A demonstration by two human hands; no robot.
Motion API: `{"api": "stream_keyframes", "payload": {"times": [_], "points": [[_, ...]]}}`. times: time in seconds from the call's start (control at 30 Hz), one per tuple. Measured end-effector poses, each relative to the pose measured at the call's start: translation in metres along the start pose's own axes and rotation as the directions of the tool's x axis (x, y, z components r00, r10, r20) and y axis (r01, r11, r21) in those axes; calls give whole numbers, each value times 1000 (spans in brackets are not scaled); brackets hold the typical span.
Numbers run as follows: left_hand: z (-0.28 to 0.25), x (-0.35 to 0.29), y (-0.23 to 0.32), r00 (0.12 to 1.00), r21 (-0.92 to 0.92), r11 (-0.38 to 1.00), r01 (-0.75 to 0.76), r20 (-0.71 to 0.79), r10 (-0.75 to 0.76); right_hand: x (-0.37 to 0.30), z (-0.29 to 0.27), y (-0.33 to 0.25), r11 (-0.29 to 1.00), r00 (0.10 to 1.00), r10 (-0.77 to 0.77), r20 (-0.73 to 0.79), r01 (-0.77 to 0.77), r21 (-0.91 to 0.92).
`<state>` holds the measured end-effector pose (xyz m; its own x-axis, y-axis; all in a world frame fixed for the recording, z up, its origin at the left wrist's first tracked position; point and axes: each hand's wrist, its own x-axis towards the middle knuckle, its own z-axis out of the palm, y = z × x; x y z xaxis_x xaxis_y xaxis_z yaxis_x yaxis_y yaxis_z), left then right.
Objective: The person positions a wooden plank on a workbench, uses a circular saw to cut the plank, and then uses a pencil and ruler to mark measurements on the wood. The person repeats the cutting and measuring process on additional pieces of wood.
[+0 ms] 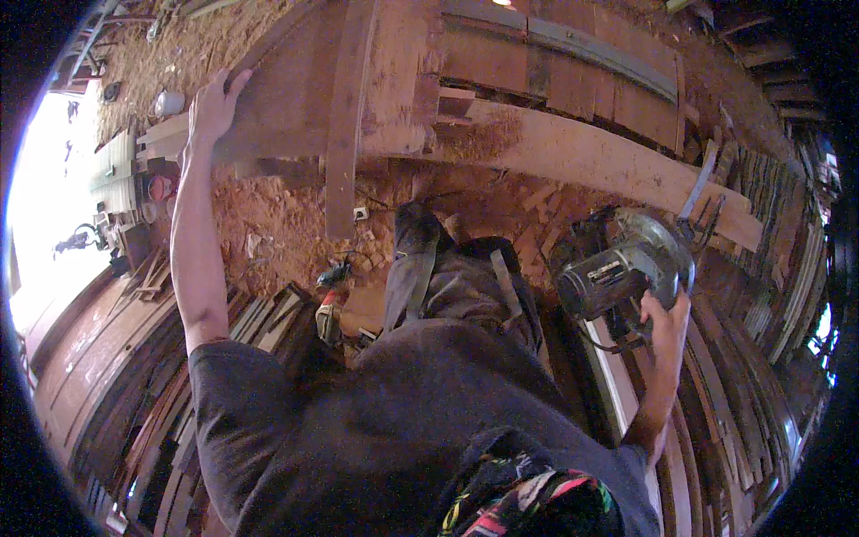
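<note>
At the far left, my left hand grips the outer edge of a wide brown wooden board. My left arm is stretched out straight. A narrow plank runs along the board's right side, its near end jutting toward me. On the right, my right hand is wrapped around the handle of a circular saw. The saw is held out beside my right leg, apart from the board; its dark motor housing faces left and its round guard is on the right. The saw's blade cannot be made out.
A long pale board and a grey metal strip stretch across the far right. A red-and-grey power tool lies by my left leg, near a small white socket. Stacked planks flank me. Sawdust and offcuts cover the ground.
</note>
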<state>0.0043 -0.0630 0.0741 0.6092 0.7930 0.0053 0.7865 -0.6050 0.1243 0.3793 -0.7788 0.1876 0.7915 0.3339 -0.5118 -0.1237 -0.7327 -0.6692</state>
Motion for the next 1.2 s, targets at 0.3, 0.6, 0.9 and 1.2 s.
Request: {"api": "stream_keyframes", "payload": {"times": [0.3, 0.6, 0.9, 1.2], "points": [[-9, 5, 28, 999, 14, 1000, -21, -34, 21, -30, 13, 46, 997, 996, 74, -59, -72, 31], [-13, -7, 31, 995, 70, 993, 92, 18, -94, -69, 33, 14, 988, 973, -25, -231, 60, 145], [-27, -23, 37, 996, 68, 996, 62, -70, -57, -142, 79, -69, 962, 932, -182, -314, 235, 140], [-94, -47, 52, 1000, -22, 1000, -14, 11, 14, -255, 152, -160, 891, 868, -304, -392, 405, 204]]}}
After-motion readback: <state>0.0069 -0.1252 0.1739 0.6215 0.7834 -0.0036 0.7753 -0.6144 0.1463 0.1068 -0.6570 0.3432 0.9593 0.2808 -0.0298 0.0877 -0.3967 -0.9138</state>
